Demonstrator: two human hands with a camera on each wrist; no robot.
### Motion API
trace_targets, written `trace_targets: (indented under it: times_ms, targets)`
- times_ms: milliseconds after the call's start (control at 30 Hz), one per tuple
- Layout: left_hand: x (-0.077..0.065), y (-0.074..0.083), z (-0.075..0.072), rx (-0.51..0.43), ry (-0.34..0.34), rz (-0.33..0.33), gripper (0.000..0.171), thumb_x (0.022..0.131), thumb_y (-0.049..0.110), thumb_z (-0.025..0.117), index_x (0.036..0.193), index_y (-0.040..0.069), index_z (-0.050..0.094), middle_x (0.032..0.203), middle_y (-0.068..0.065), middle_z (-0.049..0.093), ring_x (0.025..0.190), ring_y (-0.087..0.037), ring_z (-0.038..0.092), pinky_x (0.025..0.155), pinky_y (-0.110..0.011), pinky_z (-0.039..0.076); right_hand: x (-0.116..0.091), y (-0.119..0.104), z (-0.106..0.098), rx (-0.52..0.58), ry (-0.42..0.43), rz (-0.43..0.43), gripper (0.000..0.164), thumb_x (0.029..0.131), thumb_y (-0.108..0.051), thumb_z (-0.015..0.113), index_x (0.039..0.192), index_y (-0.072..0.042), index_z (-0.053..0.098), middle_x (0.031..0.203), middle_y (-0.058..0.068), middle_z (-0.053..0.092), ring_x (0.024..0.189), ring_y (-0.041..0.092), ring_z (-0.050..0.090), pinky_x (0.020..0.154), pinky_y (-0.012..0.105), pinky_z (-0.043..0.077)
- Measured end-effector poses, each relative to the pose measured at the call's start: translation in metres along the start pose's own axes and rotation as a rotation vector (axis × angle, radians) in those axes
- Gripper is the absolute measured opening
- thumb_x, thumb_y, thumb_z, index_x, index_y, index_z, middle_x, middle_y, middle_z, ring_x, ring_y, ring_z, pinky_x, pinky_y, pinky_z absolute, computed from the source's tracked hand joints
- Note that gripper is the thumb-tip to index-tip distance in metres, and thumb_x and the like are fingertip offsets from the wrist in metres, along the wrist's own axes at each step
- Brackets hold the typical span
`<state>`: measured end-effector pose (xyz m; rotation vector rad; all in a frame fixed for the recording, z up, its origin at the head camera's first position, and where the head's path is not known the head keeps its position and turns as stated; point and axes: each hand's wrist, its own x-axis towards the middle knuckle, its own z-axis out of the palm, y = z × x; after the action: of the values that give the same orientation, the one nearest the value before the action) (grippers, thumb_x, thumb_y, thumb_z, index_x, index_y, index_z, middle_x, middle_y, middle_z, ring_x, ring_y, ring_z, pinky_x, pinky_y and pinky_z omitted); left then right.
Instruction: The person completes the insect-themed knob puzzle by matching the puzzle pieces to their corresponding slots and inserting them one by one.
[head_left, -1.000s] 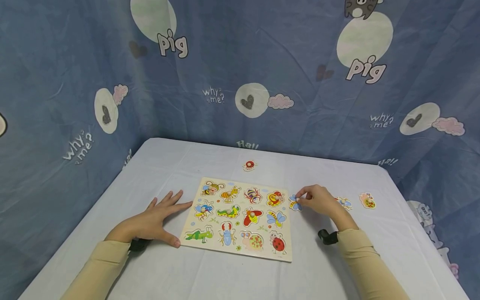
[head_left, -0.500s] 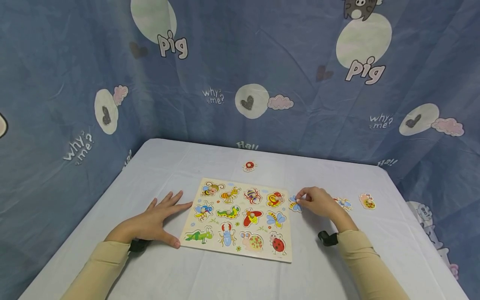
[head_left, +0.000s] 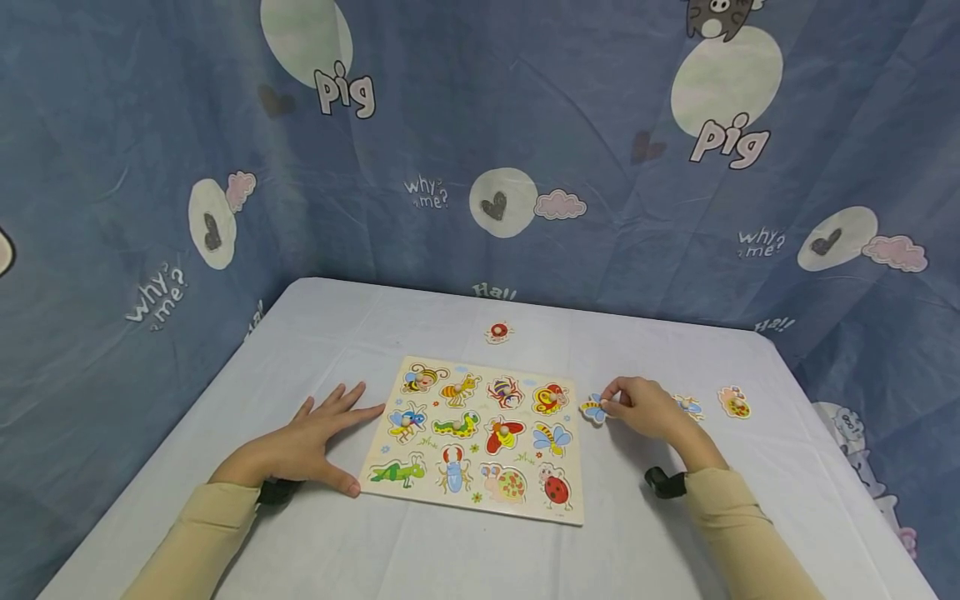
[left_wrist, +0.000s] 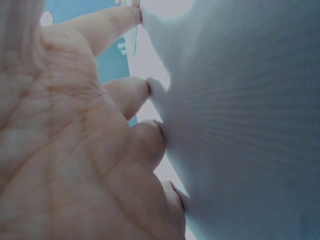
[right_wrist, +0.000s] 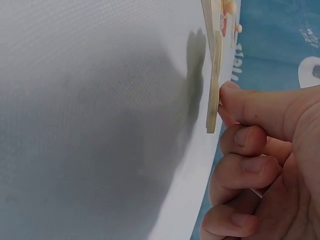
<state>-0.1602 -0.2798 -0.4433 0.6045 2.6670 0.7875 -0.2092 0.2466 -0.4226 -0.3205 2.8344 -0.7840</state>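
My right hand pinches a blue-winged, yellow-striped insect puzzle piece just right of the wooden peg puzzle board. Seen edge-on in the right wrist view, that puzzle piece is clear of the white cloth, its shadow beside it. Thumb and fingertip meet at its upper face; the other fingers are curled. My left hand lies spread on the table, index fingertip and thumb at the board's left edge. Several insect pieces with knobs sit in the board. A matching blue-winged picture shows without a knob at its right side.
Behind the board lies a red insect piece. To the right are a snail piece and a blue insect piece, partly hidden by my right hand. A blue printed curtain hangs around the white-covered table.
My right hand has drawn slightly right and toward me, and the blue-winged piece has come up and tilted with it. The left hand and the board have stayed put.
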Motion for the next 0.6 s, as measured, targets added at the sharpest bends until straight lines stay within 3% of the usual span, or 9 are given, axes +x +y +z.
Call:
trace_targets:
  times_ms: [600]
  targets:
    - [-0.0011,0.0034,-0.0014,-0.001,0.0,0.001,0.122,0.06,0.056,0.101,0.165,0.025,0.046,0.18,-0.025,0.013,0.164,-0.058,0.0,0.122,-0.084,-0.006,-0.0097,-0.0064,0.0029,0.027,0.011,0.021,0.019,0.102,-0.024,0.071,0.109,-0.007,0.073,0.07,-0.001,0.055,0.062,0.014,0.048,0.056,0.027,0.038]
